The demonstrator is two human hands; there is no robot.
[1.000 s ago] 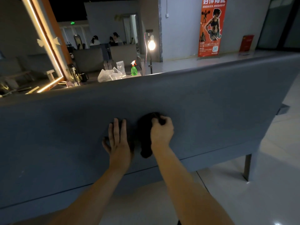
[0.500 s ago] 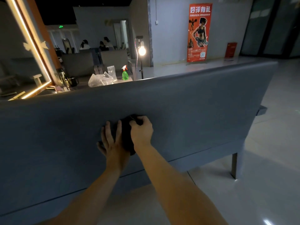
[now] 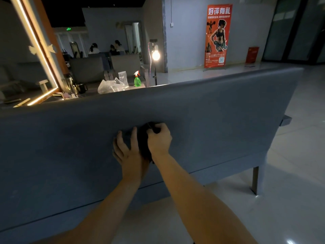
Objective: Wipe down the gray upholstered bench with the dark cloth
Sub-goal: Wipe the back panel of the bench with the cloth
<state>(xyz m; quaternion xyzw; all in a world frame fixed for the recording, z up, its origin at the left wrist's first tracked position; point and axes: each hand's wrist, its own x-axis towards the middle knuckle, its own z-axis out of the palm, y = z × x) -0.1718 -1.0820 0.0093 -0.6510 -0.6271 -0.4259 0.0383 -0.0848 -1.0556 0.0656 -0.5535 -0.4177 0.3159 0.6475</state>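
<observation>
The gray bench (image 3: 219, 110) stretches across the whole view, and its broad padded back panel faces the camera. The dark cloth (image 3: 142, 143) lies bunched against this panel, about halfway along the bench and a little below its top edge.

The right hand (image 3: 159, 140) grips the cloth: its fingers are curled tight over the upper part of the bundle and its knuckles press toward the bench. The rest of the cloth hangs down the panel under the wrist.

The left hand (image 3: 128, 153) rests flat on the bench just beside the cloth. Its fingers are straight and slightly spread, pointing up toward the top edge of the bench, and they hold nothing. The finger nearest the cloth lies along the cloth's edge. Both forearms reach toward the bench from the bottom of the view.

A metal leg (image 3: 255, 180) holds up the bench's right end on the pale glossy floor (image 3: 290, 182).

Just behind the bench's top edge stand a green spray bottle (image 3: 137, 80), a crumpled clear plastic bag (image 3: 110, 86) and a dark mug (image 3: 82, 88). A lit lamp (image 3: 155, 55) stands behind the bench too. Well behind the bench, an orange poster (image 3: 218, 35) stands against the wall. Above the bench's left end leans a mirror with a glowing frame (image 3: 36, 50).
</observation>
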